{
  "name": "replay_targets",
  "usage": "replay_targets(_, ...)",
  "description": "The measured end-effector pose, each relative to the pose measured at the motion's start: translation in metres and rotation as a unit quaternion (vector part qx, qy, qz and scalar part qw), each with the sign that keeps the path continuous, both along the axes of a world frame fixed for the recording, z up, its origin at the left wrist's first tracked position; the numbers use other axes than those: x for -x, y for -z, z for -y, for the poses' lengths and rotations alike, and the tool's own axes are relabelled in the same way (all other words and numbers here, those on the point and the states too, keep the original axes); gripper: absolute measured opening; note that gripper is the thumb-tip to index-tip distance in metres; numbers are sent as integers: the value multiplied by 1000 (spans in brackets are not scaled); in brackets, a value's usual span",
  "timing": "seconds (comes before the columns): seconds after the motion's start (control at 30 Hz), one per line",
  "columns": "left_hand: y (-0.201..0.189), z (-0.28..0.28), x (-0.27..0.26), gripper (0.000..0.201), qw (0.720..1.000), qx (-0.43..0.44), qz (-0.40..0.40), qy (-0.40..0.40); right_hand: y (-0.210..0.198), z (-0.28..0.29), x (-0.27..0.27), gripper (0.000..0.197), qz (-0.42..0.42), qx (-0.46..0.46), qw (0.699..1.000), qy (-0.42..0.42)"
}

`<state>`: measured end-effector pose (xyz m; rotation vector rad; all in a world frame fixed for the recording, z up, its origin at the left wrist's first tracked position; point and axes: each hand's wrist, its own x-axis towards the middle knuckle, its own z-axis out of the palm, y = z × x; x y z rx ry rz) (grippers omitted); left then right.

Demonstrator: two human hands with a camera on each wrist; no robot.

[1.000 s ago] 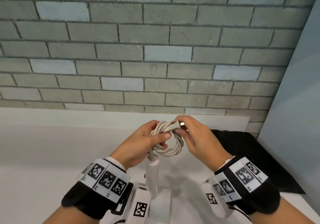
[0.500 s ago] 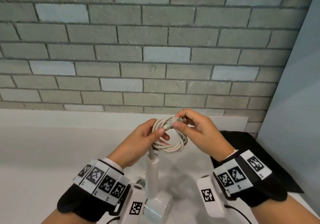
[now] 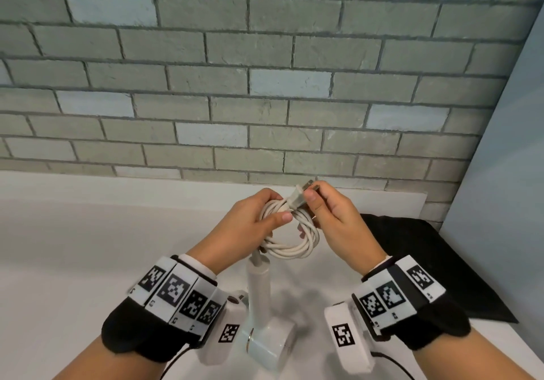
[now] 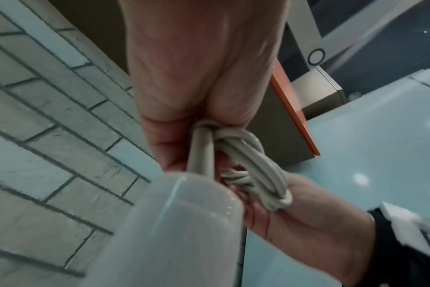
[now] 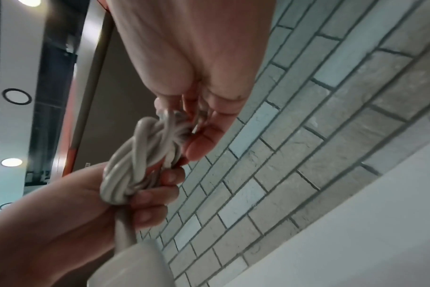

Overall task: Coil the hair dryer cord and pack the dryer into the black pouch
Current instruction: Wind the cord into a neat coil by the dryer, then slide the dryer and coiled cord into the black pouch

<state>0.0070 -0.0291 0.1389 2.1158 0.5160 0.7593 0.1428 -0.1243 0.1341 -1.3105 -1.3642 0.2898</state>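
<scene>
Plug lifted higher since earlier, pinched by right hand; left hand grips coiled cord.

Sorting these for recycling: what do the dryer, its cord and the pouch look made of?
Dryer: glossy white plastic, likely; it shows sharp highlights. Cord: matte off-white rubbery sheath, bending in soft loops. Pouch: black fabric, it seems; dull, lying flat and limp.

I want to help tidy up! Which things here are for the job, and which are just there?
For the job:
coiled cord, gripped by left hand
plug, pinched by right hand
hair dryer
black pouch

Just there:
brick wall
white counter
</scene>
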Motion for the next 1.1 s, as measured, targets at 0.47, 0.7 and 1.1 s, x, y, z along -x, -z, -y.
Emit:
replay_targets(0.47,-3,-10,29,13,990,-4,79,-118,95,-6,37,51,21,273,948,-161)
replay_targets(0.7,50,-35,55,15,962,120,-67,-236,98,-16,11,54,394,281,874,37)
replay_targets(1.1,146,-32,46,22,884,260,-362,-143,138,-11,2,51,551,363,750,-39)
